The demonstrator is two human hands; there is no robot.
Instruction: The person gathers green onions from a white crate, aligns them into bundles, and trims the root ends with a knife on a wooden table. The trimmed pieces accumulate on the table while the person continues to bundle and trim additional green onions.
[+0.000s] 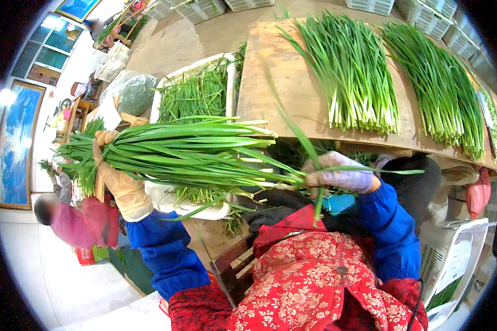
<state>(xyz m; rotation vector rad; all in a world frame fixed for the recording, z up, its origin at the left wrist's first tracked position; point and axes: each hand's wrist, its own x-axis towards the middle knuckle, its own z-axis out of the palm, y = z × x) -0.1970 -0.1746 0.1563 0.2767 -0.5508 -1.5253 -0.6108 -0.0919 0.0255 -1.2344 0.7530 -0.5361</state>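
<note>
My left hand (118, 178), in a tan glove, is closed around the leafy part of a large bunch of garlic chives (190, 153). The bunch lies sideways in the air, its pale cut ends pointing right. My right hand (335, 171), in a pale lilac glove with soiled fingers, pinches a few loose chive leaves (298, 128) at the ends of the bunch. Beyond my hands, sorted chives (352, 74) lie in a pile on a wooden board table (273, 95), with another chive pile (443, 87) to their right.
A white crate (231, 82) of chives stands under and behind the bunch. White perforated crates (433, 18) line the far side, and another white crate (435, 248) stands at lower right. A person in pink (78, 223) works at left. A wooden chair (236, 265) is beside me.
</note>
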